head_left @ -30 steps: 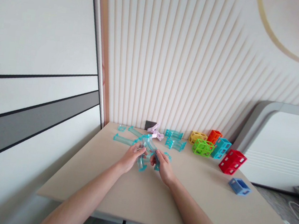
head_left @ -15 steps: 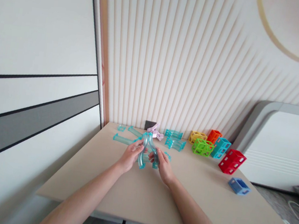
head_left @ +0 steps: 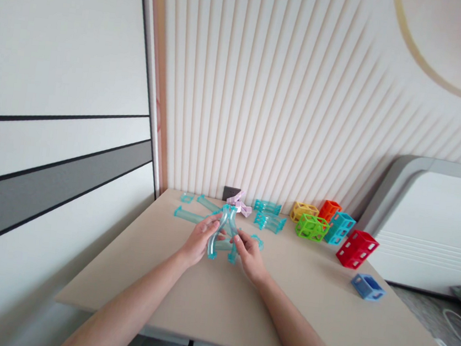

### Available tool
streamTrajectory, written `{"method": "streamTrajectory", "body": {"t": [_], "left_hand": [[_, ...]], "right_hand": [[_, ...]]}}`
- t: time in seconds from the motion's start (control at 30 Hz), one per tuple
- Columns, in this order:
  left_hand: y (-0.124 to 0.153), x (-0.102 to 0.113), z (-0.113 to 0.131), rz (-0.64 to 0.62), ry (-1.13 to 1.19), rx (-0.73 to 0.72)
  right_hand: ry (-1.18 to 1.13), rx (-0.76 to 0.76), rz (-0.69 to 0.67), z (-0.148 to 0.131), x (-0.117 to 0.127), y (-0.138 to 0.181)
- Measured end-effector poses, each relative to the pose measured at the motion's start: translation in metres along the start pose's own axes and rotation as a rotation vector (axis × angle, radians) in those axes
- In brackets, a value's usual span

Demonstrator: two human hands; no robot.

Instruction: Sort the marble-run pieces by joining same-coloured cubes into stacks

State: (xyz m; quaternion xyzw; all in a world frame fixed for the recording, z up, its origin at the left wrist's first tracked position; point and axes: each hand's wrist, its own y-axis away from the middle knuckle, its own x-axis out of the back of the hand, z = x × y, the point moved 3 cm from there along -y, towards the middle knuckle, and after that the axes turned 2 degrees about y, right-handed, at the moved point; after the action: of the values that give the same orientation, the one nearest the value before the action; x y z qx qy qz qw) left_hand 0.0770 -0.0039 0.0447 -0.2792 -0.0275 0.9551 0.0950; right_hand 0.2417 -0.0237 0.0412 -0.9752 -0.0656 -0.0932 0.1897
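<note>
My left hand (head_left: 199, 240) is closed on a curved, clear turquoise track piece (head_left: 213, 239), held tilted above the table. In my right hand (head_left: 250, 254) is a second curved turquoise track piece (head_left: 232, 222), gripped between thumb and fingers. The far ends of the two pieces sit side by side, close together; I cannot tell whether they are joined. Their near ends spread apart. Behind them, partly hidden, more turquoise pieces (head_left: 256, 242) lie on the table.
Straight turquoise tracks (head_left: 190, 215) lie at the left on the table (head_left: 152, 275). Wavy turquoise tracks (head_left: 270, 222) and pale purple pieces (head_left: 243, 209) are near the wall. To the right stand open-sided blocks: green (head_left: 311, 227), yellow (head_left: 304, 211), red (head_left: 357, 249) and blue (head_left: 368, 287).
The near ends of both held track pieces have swung to the left. My right hand has turned slightly, its thumb now lying over its piece.
</note>
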Motion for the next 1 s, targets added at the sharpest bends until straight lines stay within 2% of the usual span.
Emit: {"method": "streamTrajectory", "body": {"t": [0.13,0.27,0.47,0.6,0.7,0.87,1.0], "left_hand": [[0.0,0.0,0.0,-0.013,-0.001,-0.005],[0.001,0.001,0.001,-0.033,-0.02,-0.021],[0.001,0.002,-0.003,-0.067,-0.065,0.027],[0.002,0.0,-0.007,-0.124,-0.023,0.058],[0.002,0.0,-0.007,-0.097,-0.012,0.024],[0.002,0.002,-0.003,-0.102,-0.063,0.009],[0.002,0.0,-0.001,-0.115,-0.05,0.004]], "right_hand": [[-0.043,-0.059,0.0,0.002,0.0,0.0],[-0.106,-0.099,0.061,0.008,0.001,-0.003],[-0.197,-0.101,0.186,0.008,0.007,-0.006],[-0.257,-0.08,0.219,0.008,0.008,-0.006],[-0.292,-0.058,0.225,0.009,0.007,-0.006],[-0.286,-0.085,0.215,0.013,0.007,-0.007],[-0.219,-0.101,0.268,0.02,0.009,-0.007]]}}
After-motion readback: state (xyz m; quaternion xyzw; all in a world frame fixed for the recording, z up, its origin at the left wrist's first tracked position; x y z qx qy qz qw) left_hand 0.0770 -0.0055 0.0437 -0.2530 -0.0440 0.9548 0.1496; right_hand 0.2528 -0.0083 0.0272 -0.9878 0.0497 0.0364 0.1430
